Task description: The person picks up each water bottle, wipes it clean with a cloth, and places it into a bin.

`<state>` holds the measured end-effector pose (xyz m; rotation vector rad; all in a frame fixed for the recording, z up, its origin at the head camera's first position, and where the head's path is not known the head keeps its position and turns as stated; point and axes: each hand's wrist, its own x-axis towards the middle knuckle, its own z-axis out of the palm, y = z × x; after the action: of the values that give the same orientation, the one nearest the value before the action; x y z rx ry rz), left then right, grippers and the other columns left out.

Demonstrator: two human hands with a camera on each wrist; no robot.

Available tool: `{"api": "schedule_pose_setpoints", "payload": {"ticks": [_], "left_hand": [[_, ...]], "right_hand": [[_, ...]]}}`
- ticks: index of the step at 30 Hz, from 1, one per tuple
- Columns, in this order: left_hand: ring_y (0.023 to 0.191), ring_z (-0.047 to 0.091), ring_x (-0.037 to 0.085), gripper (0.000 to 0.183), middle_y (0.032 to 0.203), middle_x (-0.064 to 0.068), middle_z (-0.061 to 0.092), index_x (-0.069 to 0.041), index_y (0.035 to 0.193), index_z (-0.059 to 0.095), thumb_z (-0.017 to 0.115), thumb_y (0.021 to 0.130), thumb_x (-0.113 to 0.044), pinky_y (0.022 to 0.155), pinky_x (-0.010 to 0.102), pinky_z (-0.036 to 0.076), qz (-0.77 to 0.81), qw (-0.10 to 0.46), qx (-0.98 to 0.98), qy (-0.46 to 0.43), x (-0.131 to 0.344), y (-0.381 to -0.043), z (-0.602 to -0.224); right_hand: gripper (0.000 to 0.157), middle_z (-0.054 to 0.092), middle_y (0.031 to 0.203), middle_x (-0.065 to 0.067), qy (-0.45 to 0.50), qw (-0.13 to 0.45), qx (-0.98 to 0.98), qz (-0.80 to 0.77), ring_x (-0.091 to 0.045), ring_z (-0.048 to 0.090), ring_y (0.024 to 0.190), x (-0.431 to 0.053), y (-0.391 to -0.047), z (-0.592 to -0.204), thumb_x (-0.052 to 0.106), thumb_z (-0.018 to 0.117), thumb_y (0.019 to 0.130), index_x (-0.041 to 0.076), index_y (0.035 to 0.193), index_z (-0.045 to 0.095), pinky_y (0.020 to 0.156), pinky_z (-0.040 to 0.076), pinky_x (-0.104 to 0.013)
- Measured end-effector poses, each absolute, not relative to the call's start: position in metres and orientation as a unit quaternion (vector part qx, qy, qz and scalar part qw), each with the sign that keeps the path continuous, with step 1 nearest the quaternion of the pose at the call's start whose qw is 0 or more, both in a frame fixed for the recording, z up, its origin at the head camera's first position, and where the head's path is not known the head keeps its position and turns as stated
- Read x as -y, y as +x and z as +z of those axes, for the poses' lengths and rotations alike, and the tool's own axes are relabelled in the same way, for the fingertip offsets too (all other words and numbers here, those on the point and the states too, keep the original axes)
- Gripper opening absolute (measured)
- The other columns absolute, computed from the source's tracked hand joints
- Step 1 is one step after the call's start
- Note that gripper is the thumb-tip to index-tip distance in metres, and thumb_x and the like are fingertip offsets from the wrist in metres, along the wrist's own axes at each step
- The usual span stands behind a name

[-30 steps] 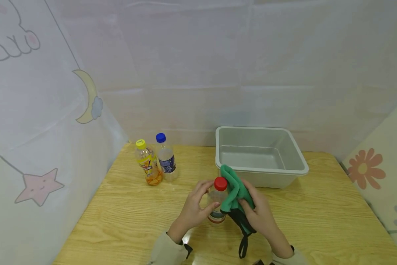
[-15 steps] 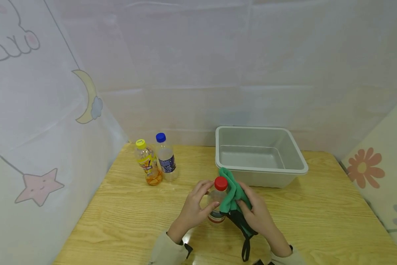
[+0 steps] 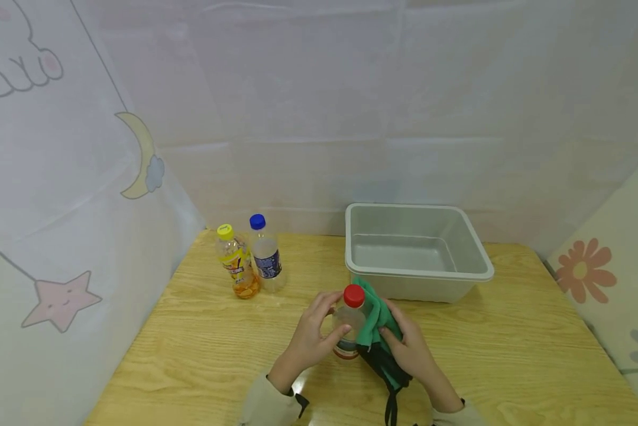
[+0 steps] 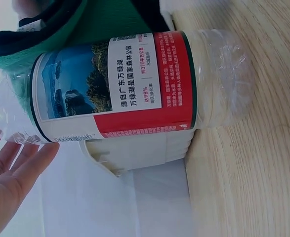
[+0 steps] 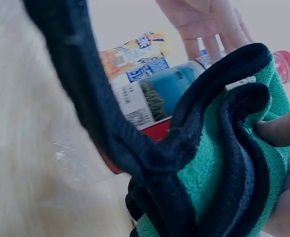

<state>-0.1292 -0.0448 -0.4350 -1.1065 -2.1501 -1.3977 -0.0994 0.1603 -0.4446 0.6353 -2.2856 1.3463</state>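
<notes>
A clear plastic bottle with a red cap stands upright on the table. My left hand holds it near the top, thumb on the near side and fingers around the far side. The left wrist view shows its red, white and blue picture label. In my right hand is a bunched green cloth with black edging, pressed to the bottle's right side. The thumb lies over the folds, and a black loop hangs below. The cloth hides part of the label in the right wrist view.
Two more bottles stand upright at the left back: one with a yellow cap and some orange contents, one with a blue cap. A light grey plastic bin sits behind my right hand. A printed white sheet hangs behind the table.
My right hand has slid the cloth a little downward along the bottle's side, and its top edge now sits lower. The left hand and the bottle have stayed in place.
</notes>
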Motion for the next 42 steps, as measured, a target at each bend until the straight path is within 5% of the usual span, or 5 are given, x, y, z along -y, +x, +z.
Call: {"api": "schedule_pose_setpoints", "payload": {"ticks": [6, 22, 27, 31, 42], "left_hand": [[0.105, 0.053, 0.025, 0.054, 0.118, 0.012, 0.050, -0.002, 0.130, 0.043, 0.066, 0.083, -0.007, 0.080, 0.033, 0.051, -0.489, 0.167, 0.766, -0.383, 0.045, -0.129, -0.438], [0.105, 0.054, 0.030, 0.052, 0.120, 0.014, 0.051, 0.000, 0.130, 0.043, 0.064, 0.083, -0.004, 0.080, 0.038, 0.051, -0.506, 0.156, 0.760, -0.377, 0.046, -0.129, -0.441], [0.094, 0.056, 0.026, 0.051, 0.121, 0.012, 0.051, -0.001, 0.129, 0.044, 0.063, 0.087, -0.024, 0.077, 0.035, 0.052, -0.504, 0.169, 0.760, -0.374, 0.045, -0.130, -0.443], [0.089, 0.055, 0.023, 0.056, 0.120, 0.011, 0.053, -0.003, 0.129, 0.046, 0.060, 0.087, -0.037, 0.075, 0.032, 0.052, -0.502, 0.176, 0.766, -0.360, 0.043, -0.130, -0.444], [0.093, 0.056, 0.027, 0.050, 0.120, 0.014, 0.052, 0.001, 0.125, 0.048, 0.064, 0.086, -0.027, 0.077, 0.035, 0.052, -0.503, 0.192, 0.760, -0.363, 0.041, -0.130, -0.442]], "right_hand": [[0.052, 0.059, 0.111, -0.018, 0.210, 0.187, 0.808, 0.517, -0.005, 0.053, 0.099, -0.158, -0.100, -0.458, -0.020, 0.057, 0.076, -0.005, 0.124, 0.048, 0.080, 0.045, -0.018], [0.050, 0.059, 0.113, -0.013, 0.154, 0.128, 0.828, 0.524, -0.013, 0.055, 0.101, -0.156, -0.102, -0.490, -0.017, 0.056, 0.077, -0.002, 0.124, 0.051, 0.083, 0.047, -0.028], [0.051, 0.061, 0.111, -0.013, 0.147, 0.112, 0.834, 0.520, -0.016, 0.057, 0.098, -0.155, -0.103, -0.499, -0.018, 0.056, 0.077, -0.001, 0.125, 0.050, 0.081, 0.049, -0.031], [0.052, 0.062, 0.108, -0.013, 0.153, 0.122, 0.842, 0.502, -0.016, 0.058, 0.095, -0.154, -0.104, -0.505, -0.018, 0.057, 0.076, -0.003, 0.125, 0.049, 0.079, 0.050, -0.032], [0.049, 0.063, 0.106, -0.014, 0.182, 0.166, 0.845, 0.475, -0.019, 0.059, 0.093, -0.157, -0.101, -0.491, -0.019, 0.059, 0.074, -0.006, 0.121, 0.051, 0.076, 0.051, -0.032]]}}
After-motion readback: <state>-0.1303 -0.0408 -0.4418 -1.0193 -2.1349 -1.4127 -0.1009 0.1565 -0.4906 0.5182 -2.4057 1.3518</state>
